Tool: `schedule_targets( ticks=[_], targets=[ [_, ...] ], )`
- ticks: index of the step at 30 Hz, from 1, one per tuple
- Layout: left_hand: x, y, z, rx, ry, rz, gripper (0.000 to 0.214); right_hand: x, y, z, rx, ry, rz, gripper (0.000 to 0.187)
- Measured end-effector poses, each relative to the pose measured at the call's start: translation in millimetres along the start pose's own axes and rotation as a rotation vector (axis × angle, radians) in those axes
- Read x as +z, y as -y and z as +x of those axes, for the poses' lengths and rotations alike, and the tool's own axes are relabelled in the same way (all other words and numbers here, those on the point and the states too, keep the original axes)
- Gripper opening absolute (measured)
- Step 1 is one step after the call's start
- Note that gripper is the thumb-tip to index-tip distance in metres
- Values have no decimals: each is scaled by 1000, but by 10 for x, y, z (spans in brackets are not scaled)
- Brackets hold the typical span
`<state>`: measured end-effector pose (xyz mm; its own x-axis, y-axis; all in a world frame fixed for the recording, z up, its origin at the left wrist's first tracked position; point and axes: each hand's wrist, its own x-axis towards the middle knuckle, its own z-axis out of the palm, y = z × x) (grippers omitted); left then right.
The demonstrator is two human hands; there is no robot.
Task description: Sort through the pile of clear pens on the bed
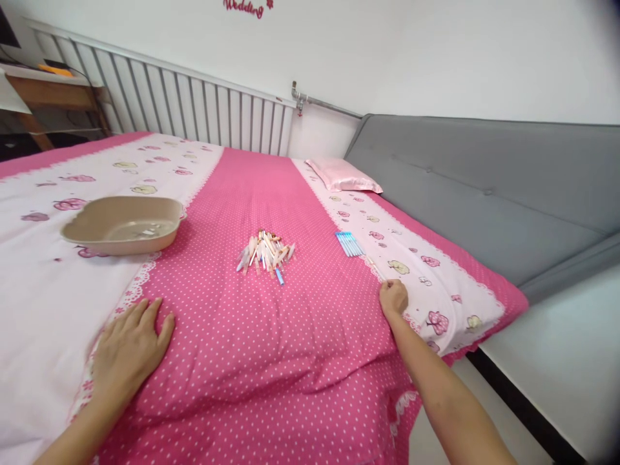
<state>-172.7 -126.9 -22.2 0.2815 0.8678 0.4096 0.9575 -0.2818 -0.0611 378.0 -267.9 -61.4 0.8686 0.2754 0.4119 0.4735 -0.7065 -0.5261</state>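
My left hand [130, 345] lies flat on the bedspread, fingers stretched out, holding nothing. At the right, my right hand [394, 298] is closed on the end of a thin, pale pen [376, 267] that points away from me. Just beyond that pen, several blue-capped pens [349, 244] lie side by side in a neat row. A loose pile of pens [265, 250], mostly white and pinkish with some brown ends, sits in the middle of the bed. One blue-capped pen [279, 276] sticks out at the pile's near edge.
A beige plastic basin [121, 245] stands on the bed at the left, with a few small items inside that I cannot make out. A pink pillow [341, 175] rests by the grey padded headboard [484, 168]. Behind the bed are a radiator [184, 97] and a wooden desk [53, 93].
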Motion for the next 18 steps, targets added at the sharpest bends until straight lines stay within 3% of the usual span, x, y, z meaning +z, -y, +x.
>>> schedule_targets(
  ticks=[7, 18],
  targets=[
    [-32, -28, -18, -11, 6, -11, 66, -12, -1, -4, 7, -7, -17, 20],
    [-18, -68, -91, -55, 5, -27, 58, -93, 2, -83, 25, -7, -38, 39]
  ],
)
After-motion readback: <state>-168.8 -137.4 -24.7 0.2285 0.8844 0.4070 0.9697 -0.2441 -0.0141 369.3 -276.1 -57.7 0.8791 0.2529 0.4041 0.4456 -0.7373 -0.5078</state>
